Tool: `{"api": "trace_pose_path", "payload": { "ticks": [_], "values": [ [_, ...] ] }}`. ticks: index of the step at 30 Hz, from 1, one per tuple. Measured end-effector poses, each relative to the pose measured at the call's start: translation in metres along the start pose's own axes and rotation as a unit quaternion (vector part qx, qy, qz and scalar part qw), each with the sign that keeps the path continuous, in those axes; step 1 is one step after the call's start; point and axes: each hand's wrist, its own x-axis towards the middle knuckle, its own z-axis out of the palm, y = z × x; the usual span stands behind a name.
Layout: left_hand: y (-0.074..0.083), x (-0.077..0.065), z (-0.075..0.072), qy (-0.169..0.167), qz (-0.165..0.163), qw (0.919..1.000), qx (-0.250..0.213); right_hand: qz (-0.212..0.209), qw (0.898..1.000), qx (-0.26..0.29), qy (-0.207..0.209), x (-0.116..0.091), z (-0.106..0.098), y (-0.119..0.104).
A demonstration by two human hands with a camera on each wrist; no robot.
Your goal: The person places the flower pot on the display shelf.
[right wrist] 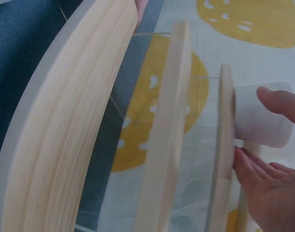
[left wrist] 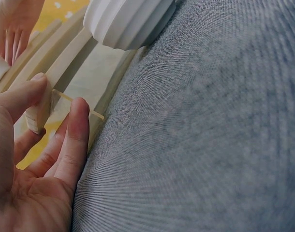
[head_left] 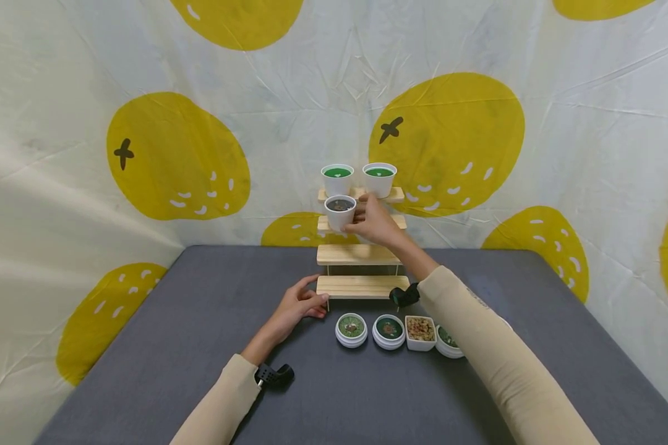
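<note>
And here's the right hand (head_left: 375,221) up at the second tier from the top of the stepped wooden stand (head_left: 362,254), thumb and fingers gripping the dark-filled white cup (head_left: 340,217) by its side! The cup sits upright at that tier's left end; whether its base fully rests on the plank is hard to tell. Down on the stand's lowest tier, the left hand (head_left: 296,307) pinches the left end, thumb on the plank's edge. The cup looks light, stiff and smooth-walled, perhaps a touch slippery; a hold around the mid-wall, clear of the fill, seems best, kept level in case the contents are loose. Above, on the stand's top tier, stand two green-filled cups (head_left: 338,180); at the stand's foot, a round bowl (head_left: 351,332) and a square bowl (head_left: 420,334) wait among others.
</note>
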Motion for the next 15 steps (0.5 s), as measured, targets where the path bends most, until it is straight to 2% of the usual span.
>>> {"api": "trace_pose_path", "payload": {
  "ticks": [6, 15],
  "values": [
    [0.001, 0.001, 0.0, -0.001, -0.004, 1.0, 0.0, 0.018, 1.0, -0.007, -0.004, -0.023, -0.018, -0.004],
    [0.002, -0.003, -0.007, -0.003, 0.006, 0.9999, 0.011, -0.014, 0.999, 0.033, -0.007, -0.067, -0.05, -0.014]
  ]
}}
